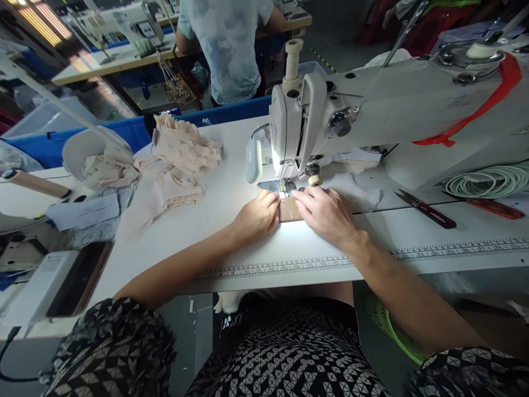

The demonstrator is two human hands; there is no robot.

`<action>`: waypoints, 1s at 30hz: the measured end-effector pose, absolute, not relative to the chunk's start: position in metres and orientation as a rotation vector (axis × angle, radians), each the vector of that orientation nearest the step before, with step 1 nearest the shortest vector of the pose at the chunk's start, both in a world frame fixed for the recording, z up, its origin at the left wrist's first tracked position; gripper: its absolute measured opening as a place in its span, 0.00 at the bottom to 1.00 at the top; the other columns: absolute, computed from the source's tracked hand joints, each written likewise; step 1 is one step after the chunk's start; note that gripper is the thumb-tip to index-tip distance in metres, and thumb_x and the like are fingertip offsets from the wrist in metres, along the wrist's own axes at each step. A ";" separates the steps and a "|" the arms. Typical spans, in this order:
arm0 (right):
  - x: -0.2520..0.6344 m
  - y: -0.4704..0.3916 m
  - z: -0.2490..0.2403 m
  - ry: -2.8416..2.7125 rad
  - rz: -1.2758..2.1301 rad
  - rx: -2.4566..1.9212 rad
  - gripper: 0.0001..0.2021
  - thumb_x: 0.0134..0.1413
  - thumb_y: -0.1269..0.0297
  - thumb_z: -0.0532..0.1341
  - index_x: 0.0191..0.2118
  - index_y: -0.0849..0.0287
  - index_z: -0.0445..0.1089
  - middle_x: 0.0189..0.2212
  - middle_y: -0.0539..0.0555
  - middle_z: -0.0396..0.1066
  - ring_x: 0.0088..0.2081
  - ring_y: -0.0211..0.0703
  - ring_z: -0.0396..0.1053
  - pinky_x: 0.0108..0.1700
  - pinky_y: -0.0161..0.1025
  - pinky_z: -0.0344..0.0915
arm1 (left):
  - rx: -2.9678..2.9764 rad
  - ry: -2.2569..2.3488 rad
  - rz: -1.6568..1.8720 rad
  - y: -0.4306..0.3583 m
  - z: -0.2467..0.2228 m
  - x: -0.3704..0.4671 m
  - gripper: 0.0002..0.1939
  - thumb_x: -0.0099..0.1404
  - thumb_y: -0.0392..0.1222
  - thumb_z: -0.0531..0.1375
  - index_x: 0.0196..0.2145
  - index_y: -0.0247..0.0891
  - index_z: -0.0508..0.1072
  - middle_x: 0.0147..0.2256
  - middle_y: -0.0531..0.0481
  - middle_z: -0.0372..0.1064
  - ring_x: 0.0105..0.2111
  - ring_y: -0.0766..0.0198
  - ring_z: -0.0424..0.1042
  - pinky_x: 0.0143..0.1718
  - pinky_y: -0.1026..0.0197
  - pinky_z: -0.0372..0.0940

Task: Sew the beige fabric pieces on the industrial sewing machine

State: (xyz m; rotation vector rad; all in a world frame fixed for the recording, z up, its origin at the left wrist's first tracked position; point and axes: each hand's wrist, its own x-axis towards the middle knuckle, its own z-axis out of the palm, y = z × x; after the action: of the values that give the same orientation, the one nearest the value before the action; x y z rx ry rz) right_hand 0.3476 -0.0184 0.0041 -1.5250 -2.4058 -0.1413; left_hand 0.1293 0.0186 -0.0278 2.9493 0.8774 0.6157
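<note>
Black printed ruler scale (285, 268) — 10, 13, 15 legible — along the front edge of the flat white sewing table (219, 237)

Right of the fingers (271, 199) lie 1 pair of dark snips (430, 210) and, farther out, 1 coil of pale green cord (487, 180). Well left of them, 1 dark slab (80, 280) lies just beside 1 white box (43, 289). Beyond the fingers, 1 person in a mottled pale-blue shirt (227, 49) faces away.
</note>
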 end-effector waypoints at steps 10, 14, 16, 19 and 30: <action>0.354 -0.015 -0.001 -2.395 -0.145 -1.623 0.20 0.73 0.66 0.49 0.47 0.57 0.80 0.39 0.59 0.74 0.35 0.48 0.68 0.42 0.46 0.62 | 2.894 0.858 0.624 0.034 -0.036 0.132 0.18 0.76 0.37 0.50 0.55 0.30 0.74 0.52 0.31 0.75 0.52 0.45 0.75 0.52 0.43 0.76; 0.355 -0.015 -0.005 -2.332 -0.055 -1.647 0.19 0.73 0.65 0.50 0.49 0.58 0.79 0.40 0.60 0.75 0.38 0.50 0.72 0.43 0.46 0.64 | 2.895 0.865 0.610 0.033 -0.035 0.132 0.18 0.76 0.36 0.50 0.55 0.28 0.74 0.52 0.30 0.75 0.52 0.44 0.75 0.52 0.44 0.76; 0.355 -0.012 -0.006 -2.235 0.043 -1.656 0.18 0.74 0.63 0.50 0.51 0.59 0.78 0.43 0.61 0.77 0.41 0.51 0.74 0.43 0.45 0.66 | 2.921 0.863 0.595 0.033 -0.034 0.132 0.19 0.76 0.36 0.49 0.54 0.27 0.75 0.52 0.29 0.75 0.51 0.45 0.75 0.53 0.43 0.75; 0.355 -0.001 -0.008 -2.070 0.192 -1.689 0.19 0.76 0.59 0.50 0.47 0.59 0.77 0.40 0.60 0.79 0.40 0.50 0.75 0.41 0.43 0.66 | 2.968 0.848 0.575 0.033 -0.032 0.132 0.19 0.76 0.36 0.48 0.52 0.28 0.75 0.51 0.31 0.75 0.50 0.46 0.75 0.55 0.43 0.75; 0.356 0.005 -0.006 -1.946 0.262 -1.685 0.21 0.75 0.55 0.49 0.32 0.53 0.72 0.24 0.54 0.73 0.29 0.46 0.71 0.37 0.41 0.63 | 3.043 0.884 0.456 0.033 -0.026 0.135 0.19 0.77 0.37 0.47 0.47 0.31 0.77 0.49 0.34 0.76 0.48 0.48 0.74 0.51 0.48 0.74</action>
State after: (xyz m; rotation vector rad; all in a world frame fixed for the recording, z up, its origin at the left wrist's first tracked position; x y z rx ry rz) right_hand 0.3556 0.0053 -0.0063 -1.6849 -1.9456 0.2625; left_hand 0.1347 0.0334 -0.0257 3.0427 0.8836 0.4560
